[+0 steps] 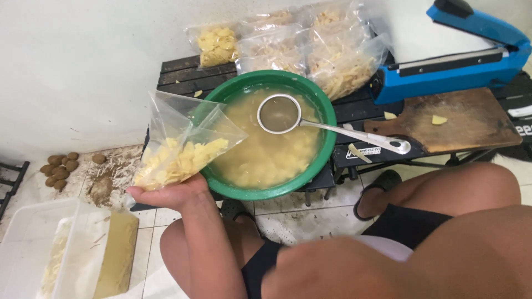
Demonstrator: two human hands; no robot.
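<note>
I see my left hand palm-up under a clear plastic bag of pale yellow slices, gripping its bottom just beside the green basin. A metal strainer lies across the basin's cloudy water. My right hand is blurred at the frame's bottom; its grip I cannot tell.

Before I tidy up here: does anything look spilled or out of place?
Yes. Stray yellow slices lie loose on the wooden board and black rack, outside the green basin. Peelings and dirt are scattered over the floor tiles at left.
</note>
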